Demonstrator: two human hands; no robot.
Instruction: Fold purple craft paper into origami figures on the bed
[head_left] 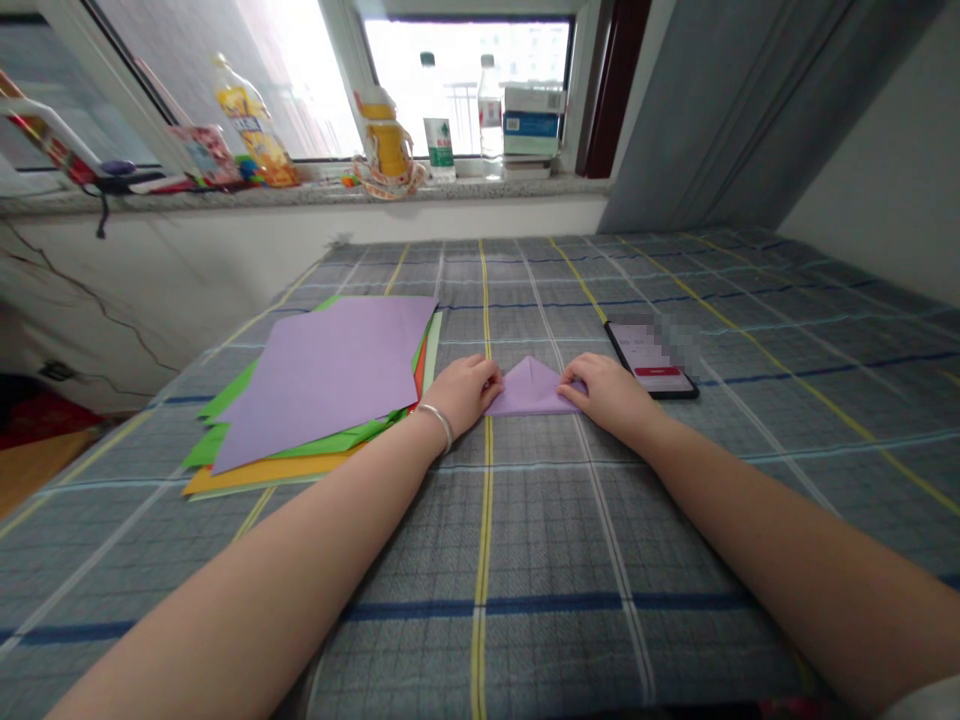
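Observation:
A small piece of folded purple paper [531, 388] lies on the checked cloth, its peak pointing away from me and its long straight edge toward me. At its left corner, my left hand [466, 390] pinches the paper between thumb and fingers; a silver bangle circles that wrist. The right corner is gripped the same way by my right hand [602, 390]. Both corners are partly hidden by my fingers. Left of my left hand is a stack of coloured paper, with a large purple sheet [337, 370] on top and green, orange and yellow edges showing beneath.
Just beyond my right hand lies a phone [651, 358] with its screen lit. Along the windowsill [315, 197] stand a juice bottle [255, 125], a yellow cup [386, 140], clear bottles and stacked boxes [531, 125]. A grey curtain [720, 110] hangs at the right.

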